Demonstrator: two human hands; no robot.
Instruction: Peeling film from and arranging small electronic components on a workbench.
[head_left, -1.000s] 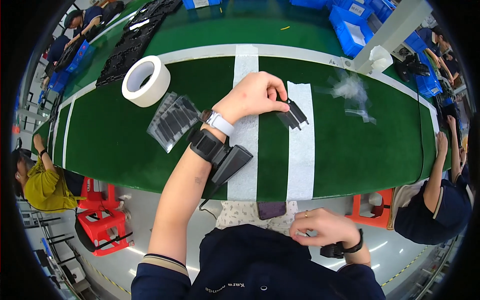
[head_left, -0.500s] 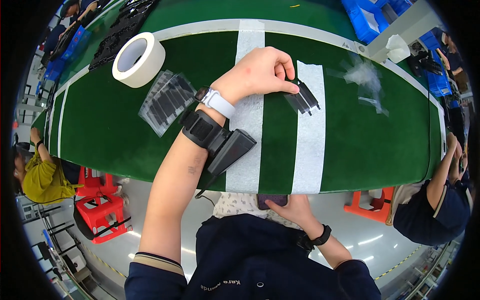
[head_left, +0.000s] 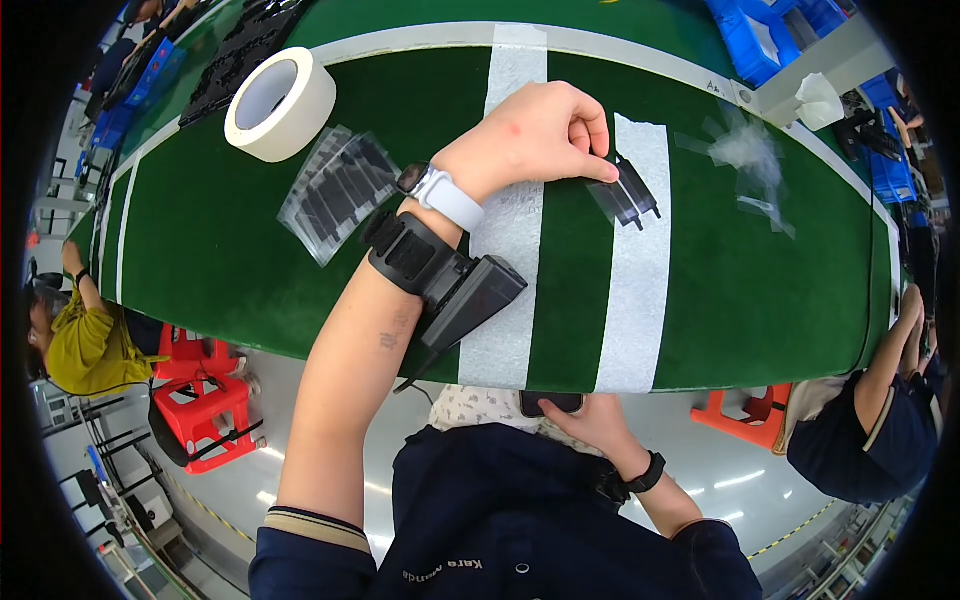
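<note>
My left hand (head_left: 550, 135) reaches over the green table, thumb and forefinger pinched at the top edge of a clear film piece with black strips (head_left: 632, 197). This piece hangs or rests partly across a white band; I cannot tell whether it touches the table. Below the table's near edge, my right hand (head_left: 598, 425) is wrapped round a dark phone (head_left: 552, 402), partly hidden by that edge. Left of my left wrist lies a fanned stack of clear films with black strips (head_left: 345, 190).
A wide roll of white tape (head_left: 310, 110) stands at the far left of the table. Crumpled clear film (head_left: 750, 155) lies at the right. Blue bins (head_left: 752, 45) are beyond the far rail. Red stools (head_left: 205, 410) and seated people are at both sides.
The whole view has shifted slightly, with the table's things now a little further right. My left hand keeps its pinch on the film piece, and my right hand still holds the phone.
</note>
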